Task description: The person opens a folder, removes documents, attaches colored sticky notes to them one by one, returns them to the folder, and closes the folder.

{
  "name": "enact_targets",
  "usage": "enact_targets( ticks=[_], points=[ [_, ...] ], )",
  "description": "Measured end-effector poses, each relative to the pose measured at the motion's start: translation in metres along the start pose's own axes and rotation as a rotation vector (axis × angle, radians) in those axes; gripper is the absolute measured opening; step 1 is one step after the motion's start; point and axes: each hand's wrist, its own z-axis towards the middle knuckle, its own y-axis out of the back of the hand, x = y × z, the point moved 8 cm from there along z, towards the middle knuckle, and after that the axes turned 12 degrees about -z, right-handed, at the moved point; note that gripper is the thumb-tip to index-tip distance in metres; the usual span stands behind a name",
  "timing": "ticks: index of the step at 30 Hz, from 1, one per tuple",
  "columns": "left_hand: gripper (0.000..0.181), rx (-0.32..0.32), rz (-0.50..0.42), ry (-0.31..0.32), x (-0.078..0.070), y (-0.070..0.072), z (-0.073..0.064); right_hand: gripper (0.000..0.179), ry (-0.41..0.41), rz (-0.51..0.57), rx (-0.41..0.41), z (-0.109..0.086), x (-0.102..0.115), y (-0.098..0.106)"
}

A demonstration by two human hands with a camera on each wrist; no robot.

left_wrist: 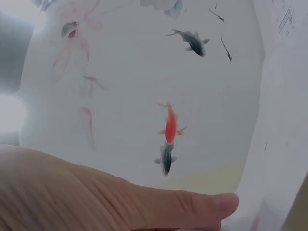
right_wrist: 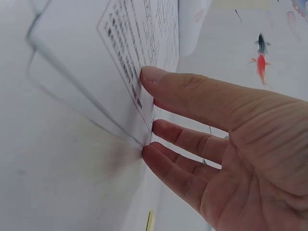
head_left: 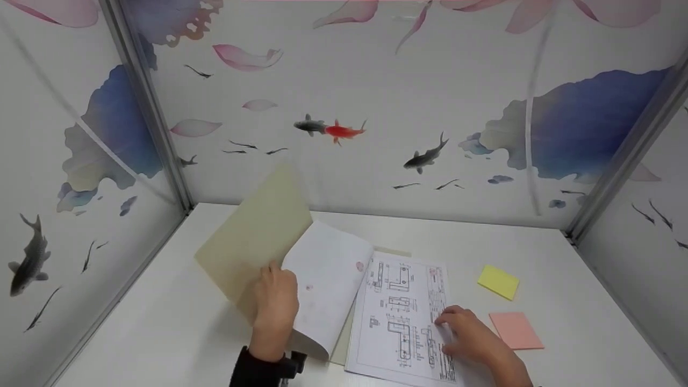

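Observation:
My left hand (head_left: 275, 298) holds the left edge of a lifted, bowed white sheet (head_left: 328, 269) with faint red marks. Behind that hand, a beige folder cover (head_left: 263, 231) stands raised and tilted. The left thumb (left_wrist: 192, 208) lies along the sheet's edge in the left wrist view; the other fingers are mostly hidden. A stack of sheets, topped by a technical drawing (head_left: 398, 317), lies flat on the right side of the folder. My right hand (head_left: 473, 336) rests its fairly straight fingertips (right_wrist: 153, 74) on the drawing's right edge, thumb and fingers spread.
A yellow sticky-note pad (head_left: 499, 282) and a pink one (head_left: 517, 330) lie on the white table (head_left: 161, 322), right of the drawing. White walls (head_left: 344, 183) printed with fish and petals enclose the table at the back and sides.

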Motion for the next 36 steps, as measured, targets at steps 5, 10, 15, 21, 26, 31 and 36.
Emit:
enact_targets(
  ticks=[5,10,15,21,26,31,36],
  points=[
    [0.034,0.197,0.107,0.076,-0.004,-0.028,-0.001,0.043,0.001,0.000,0.001,0.002,-0.001,0.000],
    [0.047,0.344,0.148,0.097,-0.009,-0.044,-0.004,0.043,0.009,0.007,-0.013,0.001,-0.002,0.001],
    [0.041,0.315,-0.030,-0.063,-0.033,-0.044,-0.007,0.043,0.020,0.004,-0.020,0.000,-0.002,0.002],
    [0.045,0.436,-0.309,-0.293,-0.081,-0.057,-0.021,0.044,0.023,-0.003,-0.022,0.000,-0.001,0.004],
    [0.046,0.578,-0.288,-0.376,-0.111,-0.079,-0.038,0.043,0.024,-0.004,-0.024,0.002,-0.002,0.004],
    [0.047,0.669,-0.244,-0.424,-0.127,-0.102,-0.052,0.043,0.008,0.007,-0.011,0.003,-0.004,0.002],
    [0.053,0.700,-0.212,-0.441,-0.128,-0.116,-0.061,0.041,-0.004,0.012,0.005,0.004,-0.006,-0.001]
  ],
)
